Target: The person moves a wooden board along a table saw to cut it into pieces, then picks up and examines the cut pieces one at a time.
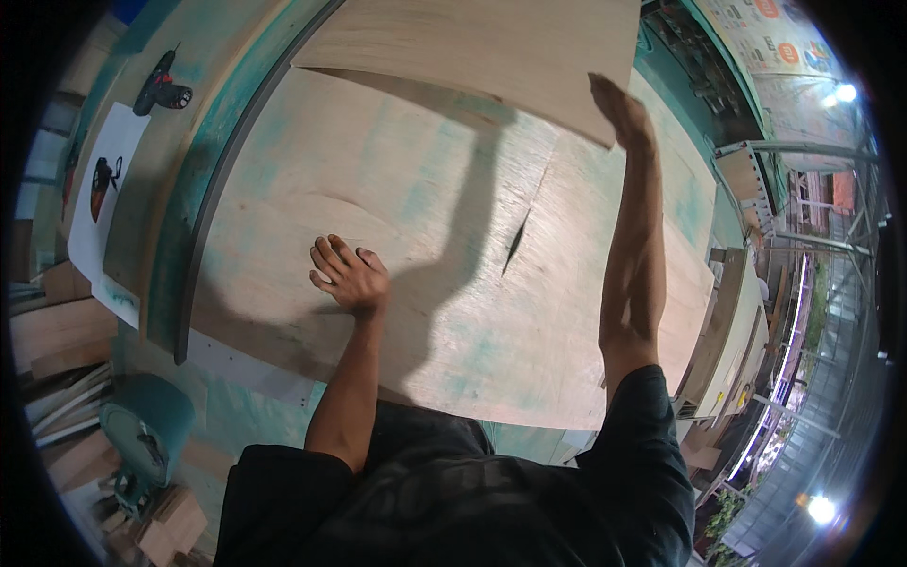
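A large plywood sheet (378, 189) with faint green stains lies flat in front of me. A dark, narrow slit-shaped mark (515, 244) shows near its middle. Across its far part is a second plywood sheet (472, 47), its near edge bowed and throwing a shadow on the one below. My left hand (351, 276) is over the lower sheet with the fingers spread, holding nothing; whether it presses on the wood is hard to tell. At the near right corner of the upper sheet, my right hand (624, 115) lies against the edge with its fingers stretched out.
A long dark grey strip (231, 175) borders the sheets on the left. Beyond it lie a cordless drill (162, 90) and a red-and-black tool (102, 184) on a white panel (111, 142). Wood offcuts (71, 378) and a green rounded object (146, 430) are lower left. Wooden panels (723, 331) stand right.
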### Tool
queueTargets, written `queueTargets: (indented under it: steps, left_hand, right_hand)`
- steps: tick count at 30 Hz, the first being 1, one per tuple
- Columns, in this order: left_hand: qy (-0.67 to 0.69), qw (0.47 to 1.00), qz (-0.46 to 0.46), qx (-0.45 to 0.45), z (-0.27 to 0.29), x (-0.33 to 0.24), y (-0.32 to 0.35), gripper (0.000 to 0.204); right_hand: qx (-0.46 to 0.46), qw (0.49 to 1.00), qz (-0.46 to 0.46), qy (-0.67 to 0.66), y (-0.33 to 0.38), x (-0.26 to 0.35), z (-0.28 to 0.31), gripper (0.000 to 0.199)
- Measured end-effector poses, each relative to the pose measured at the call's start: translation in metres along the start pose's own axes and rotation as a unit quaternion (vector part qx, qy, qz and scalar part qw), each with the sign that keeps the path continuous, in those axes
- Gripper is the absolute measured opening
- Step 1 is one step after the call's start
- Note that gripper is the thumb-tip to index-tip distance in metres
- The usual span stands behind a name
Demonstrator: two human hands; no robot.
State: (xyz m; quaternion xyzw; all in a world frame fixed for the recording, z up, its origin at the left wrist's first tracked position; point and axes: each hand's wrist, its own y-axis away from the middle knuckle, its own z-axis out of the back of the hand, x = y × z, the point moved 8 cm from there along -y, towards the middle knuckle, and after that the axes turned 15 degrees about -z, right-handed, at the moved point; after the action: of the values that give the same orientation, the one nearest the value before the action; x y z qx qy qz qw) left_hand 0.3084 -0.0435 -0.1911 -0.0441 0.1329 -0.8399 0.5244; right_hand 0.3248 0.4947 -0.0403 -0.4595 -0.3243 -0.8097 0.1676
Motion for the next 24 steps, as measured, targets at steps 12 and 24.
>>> queueTargets:
  steps: [12, 24]
  left_hand:
    - [0.259, 0.962, 0.038, -0.073, -0.019, 0.046, 0.024, 0.039]
    - [0.586, 0.740, 0.327, 0.035, 0.068, 0.197, 0.220, 0.039]
  right_hand:
    - [0.052, 0.994, 0.027, -0.097, 0.215, 0.106, -0.038, 0.030]
    - [-0.018, 0.998, 0.053, -0.029, 0.548, 0.007, 0.050, 0.027]
